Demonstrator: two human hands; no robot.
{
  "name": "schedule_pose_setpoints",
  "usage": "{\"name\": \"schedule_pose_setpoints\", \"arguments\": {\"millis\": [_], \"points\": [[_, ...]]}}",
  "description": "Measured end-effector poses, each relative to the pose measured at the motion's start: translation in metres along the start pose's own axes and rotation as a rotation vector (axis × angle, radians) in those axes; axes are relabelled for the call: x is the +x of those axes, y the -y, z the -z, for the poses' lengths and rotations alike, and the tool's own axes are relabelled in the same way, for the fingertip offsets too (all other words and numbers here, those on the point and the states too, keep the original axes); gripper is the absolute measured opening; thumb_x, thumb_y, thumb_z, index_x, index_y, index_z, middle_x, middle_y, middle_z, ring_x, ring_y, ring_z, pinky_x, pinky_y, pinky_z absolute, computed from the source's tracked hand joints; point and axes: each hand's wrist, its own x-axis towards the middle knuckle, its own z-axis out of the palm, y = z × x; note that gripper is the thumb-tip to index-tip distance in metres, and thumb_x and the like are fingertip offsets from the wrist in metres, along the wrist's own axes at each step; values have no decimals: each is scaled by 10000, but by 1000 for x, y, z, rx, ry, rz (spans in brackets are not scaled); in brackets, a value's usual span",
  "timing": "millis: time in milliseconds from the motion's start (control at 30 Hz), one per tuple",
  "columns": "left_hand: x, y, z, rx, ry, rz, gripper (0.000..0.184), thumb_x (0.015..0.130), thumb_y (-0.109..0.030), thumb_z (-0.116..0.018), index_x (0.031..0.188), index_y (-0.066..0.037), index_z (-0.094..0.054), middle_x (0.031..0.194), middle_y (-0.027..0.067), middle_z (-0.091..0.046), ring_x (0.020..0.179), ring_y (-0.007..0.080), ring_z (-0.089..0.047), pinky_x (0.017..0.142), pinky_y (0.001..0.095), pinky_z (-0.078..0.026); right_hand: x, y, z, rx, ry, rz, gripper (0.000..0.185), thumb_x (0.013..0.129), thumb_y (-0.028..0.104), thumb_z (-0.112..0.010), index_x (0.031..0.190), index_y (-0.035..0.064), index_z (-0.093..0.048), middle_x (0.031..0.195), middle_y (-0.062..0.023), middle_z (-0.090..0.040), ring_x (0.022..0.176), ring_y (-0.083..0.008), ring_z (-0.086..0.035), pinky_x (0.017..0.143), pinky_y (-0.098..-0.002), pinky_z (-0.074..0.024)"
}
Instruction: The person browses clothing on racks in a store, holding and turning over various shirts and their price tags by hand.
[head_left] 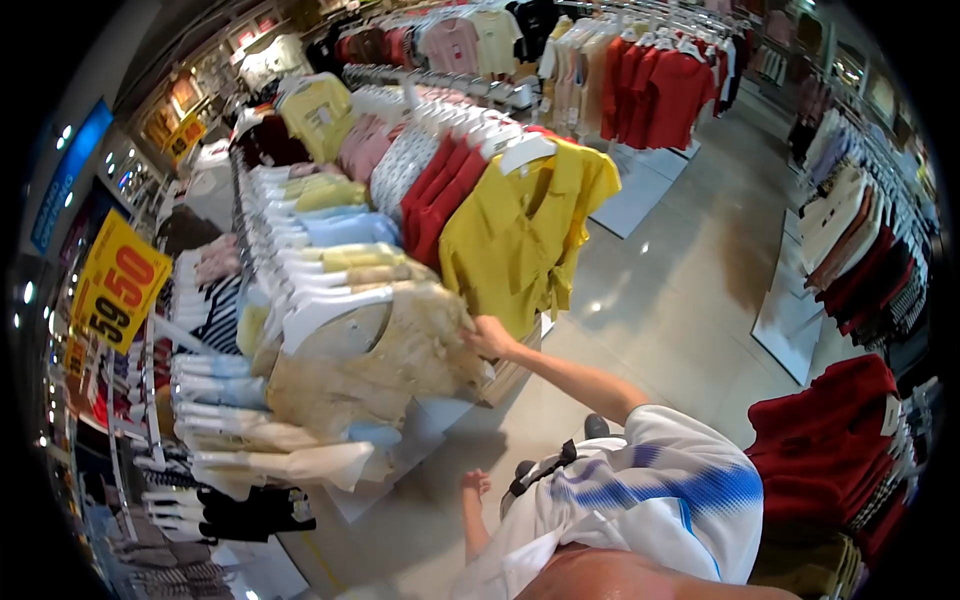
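At the front end of the rack (239,205), the right hand (490,338) pinches the beige top (390,345) by its edge, best done lightly; the left hand (478,483) hangs half-curled, apparently empty.

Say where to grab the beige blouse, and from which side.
Probably by the white hanger, where it shows at the neck of the beige blouse, coming from the front. The blouse faces outward, so that part lies open to reach; its cloth hangs loose, so pulling the edge by the right hand would likely bunch it.
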Motion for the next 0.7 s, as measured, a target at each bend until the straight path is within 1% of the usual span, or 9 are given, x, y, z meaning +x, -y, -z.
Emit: {"name": "schedule_pose_setpoints", "arguments": {"millis": [67,133,200,267,400,433,600,633,700], "points": [[-10,-5,15,-11,44,-130,254,850,-231,-577,1014,-53,-500,798,115,-610,570,186,-577,471,288,-480,2,-9,-6,-96,-39,-39,296,830,252,-591,815,-43,-608,656,-177,-595,597,-271,-567,611,-387,-462],[-9,-10,28,-59,47,-169,212,862,-216,-550,993,-50,-526,780,82,-605,582,164,-571,477,280,-475,7,-33,-17,-64,-124,-52,245,818,165,-547,712,-54,-574,572,-181,-545,550,-254,-571,540,-398,-446],[-16,-15,33,-67,-17,-217,126,892,-154,-518,950,-42,-517,824,90,-618,591,157,-581,481,267,-473,4,-35,-19,136,-130,-149,219,798,112,-525,666,-62,-552,546,-142,-510,533,-206,-527,506,-382,-428],[-28,-15,38,-101,-65,-204,135,893,-163,-516,943,-38,-512,829,91,-620,604,158,-587,507,270,-476,2,-29,-18,37,-118,-237,230,836,146,-544,734,-54,-591,599,-86,-548,570,-156,-508,526,-343,-430],[-46,-6,51,-80,-86,-228,162,893,-188,-515,921,-28,-500,847,97,-625,631,164,-600,562,278,-484,-3,-41,-31,281,-69,-85,299,881,227,-587,1001,-46,-603,840,-69,-652,761,-119,-571,694,-289,-463],[-48,0,53,-110,-97,-235,169,892,-194,-517,913,-28,-497,855,101,-625,633,167,-601,567,281,-484,-4,-40,-32,275,-55,-66,282,869,190,-595,1032,-40,-594,902,-83,-659,809,-124,-581,727,-285,-464],[-63,47,56,-186,-171,-176,207,890,-211,-523,956,-16,-496,874,103,-629,644,169,-605,572,282,-483,0,-60,-33,146,-55,-187,288,850,193,-610,1033,-29,-596,912,-67,-644,831,-147,-568,743,-294,-445],[-69,54,55,-212,-184,-161,213,890,-214,-526,962,-16,-496,875,103,-628,653,170,-606,577,284,-484,3,-67,-33,128,-48,-162,326,830,229,-620,1031,-26,-591,861,-76,-636,779,-172,-574,721,-308,-456],[-81,62,53,-252,-220,-142,225,892,-234,-532,965,-23,-498,881,101,-629,682,173,-608,588,288,-484,6,-74,-38,198,-56,-153,332,826,203,-617,1054,-36,-578,933,-102,-635,848,-180,-571,764,-308,-447]]}}
